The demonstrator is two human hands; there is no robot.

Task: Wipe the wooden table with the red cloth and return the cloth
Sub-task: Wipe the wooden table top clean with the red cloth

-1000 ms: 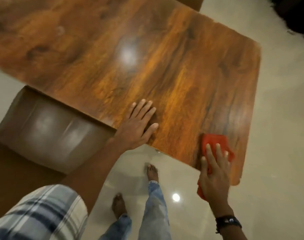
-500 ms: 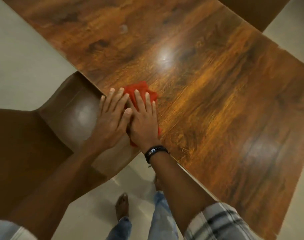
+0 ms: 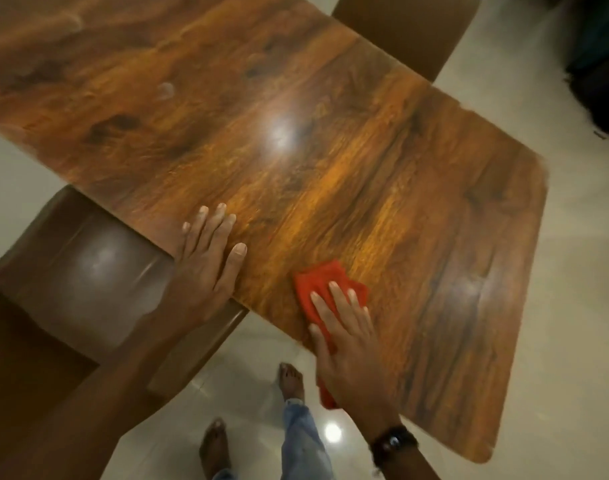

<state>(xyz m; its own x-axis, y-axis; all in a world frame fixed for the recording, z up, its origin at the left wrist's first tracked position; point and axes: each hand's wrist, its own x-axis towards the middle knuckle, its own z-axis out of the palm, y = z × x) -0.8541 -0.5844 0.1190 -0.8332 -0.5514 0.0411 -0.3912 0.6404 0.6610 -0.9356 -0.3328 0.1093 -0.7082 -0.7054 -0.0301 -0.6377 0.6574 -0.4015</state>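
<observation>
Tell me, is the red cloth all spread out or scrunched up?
Scrunched up. The red cloth bunches in uneven folds under the right hand, pressed on the wooden table.

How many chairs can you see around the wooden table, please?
2: one brown chair tucked at the near-left edge beside the left hand, and another chair at the far edge. Others may be out of frame.

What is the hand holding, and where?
The right hand presses flat on the red cloth, covering its near part. The left hand holds nothing.
</observation>
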